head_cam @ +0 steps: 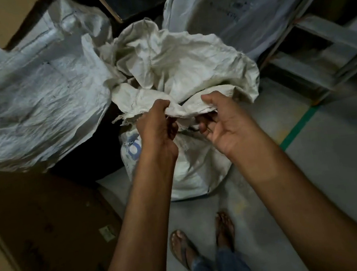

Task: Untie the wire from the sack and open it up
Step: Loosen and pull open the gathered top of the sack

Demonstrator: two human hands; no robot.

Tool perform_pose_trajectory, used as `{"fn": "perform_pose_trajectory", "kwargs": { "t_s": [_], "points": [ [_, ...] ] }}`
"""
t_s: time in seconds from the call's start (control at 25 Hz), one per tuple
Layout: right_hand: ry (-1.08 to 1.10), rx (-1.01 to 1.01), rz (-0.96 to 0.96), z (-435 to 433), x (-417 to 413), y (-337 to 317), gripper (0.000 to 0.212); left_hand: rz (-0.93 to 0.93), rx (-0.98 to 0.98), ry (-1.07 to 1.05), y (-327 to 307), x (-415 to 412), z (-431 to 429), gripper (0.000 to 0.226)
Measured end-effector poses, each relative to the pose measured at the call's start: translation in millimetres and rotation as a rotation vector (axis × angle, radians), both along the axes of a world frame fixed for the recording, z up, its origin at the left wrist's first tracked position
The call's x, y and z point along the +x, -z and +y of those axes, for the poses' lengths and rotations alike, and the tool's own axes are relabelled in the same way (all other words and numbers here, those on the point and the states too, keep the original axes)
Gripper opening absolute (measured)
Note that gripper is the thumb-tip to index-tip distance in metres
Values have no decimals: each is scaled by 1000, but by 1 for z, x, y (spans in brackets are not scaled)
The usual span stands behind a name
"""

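Sack (178,72) upright on floor (313,175); left hand (156,126) and right hand (223,123) each clamped on its near rim.

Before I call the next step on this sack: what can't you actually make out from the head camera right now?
- Wire: not discernible in the head view; the left hand, right hand and folded sack mouth cover the neck.
- Sack contents: hidden by crumpled fabric.
- Blue print on the sack: partly behind the left wrist, unreadable.
- Cardboard box label: too small and dim.
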State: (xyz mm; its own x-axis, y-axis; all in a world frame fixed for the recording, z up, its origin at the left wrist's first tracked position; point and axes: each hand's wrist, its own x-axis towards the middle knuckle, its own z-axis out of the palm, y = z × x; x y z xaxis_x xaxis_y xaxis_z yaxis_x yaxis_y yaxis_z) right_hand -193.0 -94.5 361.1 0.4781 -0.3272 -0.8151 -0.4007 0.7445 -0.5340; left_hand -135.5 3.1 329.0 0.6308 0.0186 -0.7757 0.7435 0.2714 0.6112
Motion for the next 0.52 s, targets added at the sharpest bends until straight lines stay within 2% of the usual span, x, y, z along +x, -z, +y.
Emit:
{"fn": "perform_pose_trajectory", "kwargs": {
  "t_s": [0.12,0.24,0.32,0.36,0.44,0.48,0.52],
  "points": [
    [16,-97,21,23,-33,-14,9,3,3,-7,-8,-33,7,41],
    [12,-254,68,45,-74,-24,5,43,-72,-192,4,-34,26,57],
    [-7,-406,94,50,-100,-28,8,-1,-135,-250,21,-31,38,72],
    [-11,-511,100,48,-108,-28,20,-64,-125,-251,21,-34,39,76],
    [-62,-822,126,40,-118,-32,60,-211,-1,-171,-12,-56,29,73],
    [-122,-1023,106,35,-119,-37,72,-274,65,-118,-29,-70,24,68],
    [-205,-1235,56,30,-117,-44,75,-323,80,-78,-38,-82,18,62]
  ]
}}
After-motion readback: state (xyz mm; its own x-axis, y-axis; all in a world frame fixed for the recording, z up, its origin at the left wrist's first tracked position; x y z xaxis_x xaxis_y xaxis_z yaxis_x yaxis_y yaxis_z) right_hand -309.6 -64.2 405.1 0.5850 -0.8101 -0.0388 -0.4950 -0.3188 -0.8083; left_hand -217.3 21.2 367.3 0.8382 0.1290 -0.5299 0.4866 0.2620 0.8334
